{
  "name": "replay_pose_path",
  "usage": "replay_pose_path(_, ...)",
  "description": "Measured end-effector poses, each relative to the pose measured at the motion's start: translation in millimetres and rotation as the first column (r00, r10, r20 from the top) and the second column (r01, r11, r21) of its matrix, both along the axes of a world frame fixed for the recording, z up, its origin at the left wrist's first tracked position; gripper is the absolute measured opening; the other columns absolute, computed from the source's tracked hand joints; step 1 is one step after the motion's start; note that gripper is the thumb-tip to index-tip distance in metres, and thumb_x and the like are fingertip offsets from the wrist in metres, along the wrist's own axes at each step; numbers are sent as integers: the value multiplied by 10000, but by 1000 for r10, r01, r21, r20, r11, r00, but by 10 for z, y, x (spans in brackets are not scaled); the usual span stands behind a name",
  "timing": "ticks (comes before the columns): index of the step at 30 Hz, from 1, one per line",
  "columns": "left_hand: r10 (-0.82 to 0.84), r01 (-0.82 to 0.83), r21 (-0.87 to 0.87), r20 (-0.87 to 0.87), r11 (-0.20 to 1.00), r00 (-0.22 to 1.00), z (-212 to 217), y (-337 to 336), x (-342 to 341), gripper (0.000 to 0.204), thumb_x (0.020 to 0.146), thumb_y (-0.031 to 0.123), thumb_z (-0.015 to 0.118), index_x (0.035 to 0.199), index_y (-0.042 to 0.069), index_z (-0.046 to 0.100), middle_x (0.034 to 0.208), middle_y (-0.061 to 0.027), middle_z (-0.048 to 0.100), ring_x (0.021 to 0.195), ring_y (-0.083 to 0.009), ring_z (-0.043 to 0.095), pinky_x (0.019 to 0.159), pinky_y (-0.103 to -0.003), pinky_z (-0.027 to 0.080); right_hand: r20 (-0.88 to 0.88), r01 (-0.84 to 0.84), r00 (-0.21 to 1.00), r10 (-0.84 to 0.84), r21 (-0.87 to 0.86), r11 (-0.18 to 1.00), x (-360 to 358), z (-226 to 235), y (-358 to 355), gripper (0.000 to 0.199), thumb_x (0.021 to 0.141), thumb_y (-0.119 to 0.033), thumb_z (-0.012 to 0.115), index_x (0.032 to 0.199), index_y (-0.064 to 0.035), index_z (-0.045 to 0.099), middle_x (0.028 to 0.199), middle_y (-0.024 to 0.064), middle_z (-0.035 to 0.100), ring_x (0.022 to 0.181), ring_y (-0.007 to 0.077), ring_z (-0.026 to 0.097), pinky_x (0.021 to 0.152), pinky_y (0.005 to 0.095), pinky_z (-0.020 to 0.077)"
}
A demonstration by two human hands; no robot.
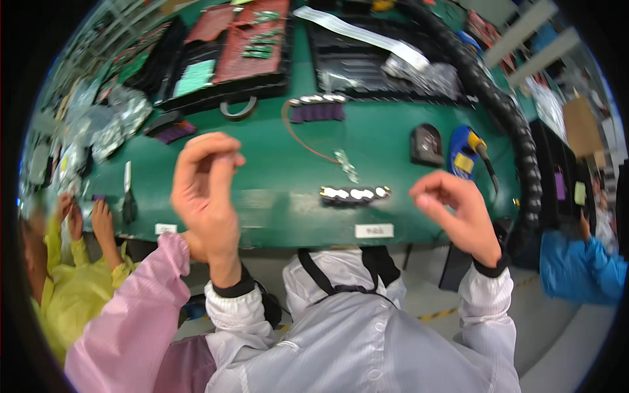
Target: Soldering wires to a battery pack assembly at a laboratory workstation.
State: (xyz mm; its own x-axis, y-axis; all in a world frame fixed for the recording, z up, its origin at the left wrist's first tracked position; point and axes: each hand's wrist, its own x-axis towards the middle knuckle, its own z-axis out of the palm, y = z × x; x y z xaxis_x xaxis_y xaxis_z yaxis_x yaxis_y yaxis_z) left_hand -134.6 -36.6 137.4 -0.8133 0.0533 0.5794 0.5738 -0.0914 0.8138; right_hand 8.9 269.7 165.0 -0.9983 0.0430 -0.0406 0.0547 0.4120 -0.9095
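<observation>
My left hand [208, 187] is raised over the left part of the green table, its fingers curled in close to the thumb and nothing seen in them. My right hand [458, 211] hovers at the right, fingers loosely bent and the thumb a little apart, holding nothing visible. Between my hands, a row of cells with shiny metal ends, like a battery pack [354, 195], lies near the front edge. Farther back sits a purple battery pack [318, 110], with a thin reddish wire running to a small circuit board [346, 165].
A black tray [226, 92] holds red sheets and green circuit boards; another black tray [357, 78] holds clear plastic. A black ring [238, 110], a grey block [426, 145], a blue-yellow tool [464, 154] and a thick black hose [517, 131] stand around. A co-worker's pink sleeve [134, 314] reaches behind my left wrist.
</observation>
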Motion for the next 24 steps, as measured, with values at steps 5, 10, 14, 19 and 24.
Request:
replay_pose_path(5,-121,120,-98,-2,988,993,-250,131,326,138,972,-68,534,1073,-27,619,1090,-151,615,892,-173,569,773,-292,467,-13,-6,1000,7,12,1000,956,272,127,70,915,-74,722,904,-6,707,809,52,673,630,140,587,562,282,443)
replay_pose_path(10,-233,251,-171,118,953,965,-776,321,828,99,961,-75,535,1021,-35,603,1037,-147,597,850,-181,566,737,-295,465,400,-125,908,125,-27,992,1989,-437,275,164,967,-161,660,919,-15,716,754,76,679,654,215,636,602,343,492)
replay_pose_path(14,22,73,-337,272,939,962,-1475,171,1322,118,877,-140,554,867,-35,607,898,-121,600,804,-188,567,723,-289,483,698,70,716,10,-86,994,3053,-1907,361,257,966,-264,641,964,-21,726,828,113,744,736,271,683,698,390,531)
replay_pose_path(19,190,3,-445,388,896,902,-2062,-360,2020,95,864,-105,529,817,-26,548,786,-79,536,726,-179,516,693,-283,434,942,104,222,252,-279,955,4372,-3468,-129,491,909,-430,651,1231,-64,710,1298,185,671,1188,342,628,1049,465,484)
replay_pose_path(24,384,139,-654,588,743,712,-2258,-776,2749,115,971,42,544,937,35,653,812,-78,629,753,-160,602,721,-290,482,939,295,100,328,-343,892,4614,-3835,-241,489,910,-428,652,1233,-65,710,1295,181,673,1183,337,632,1043,460,488)
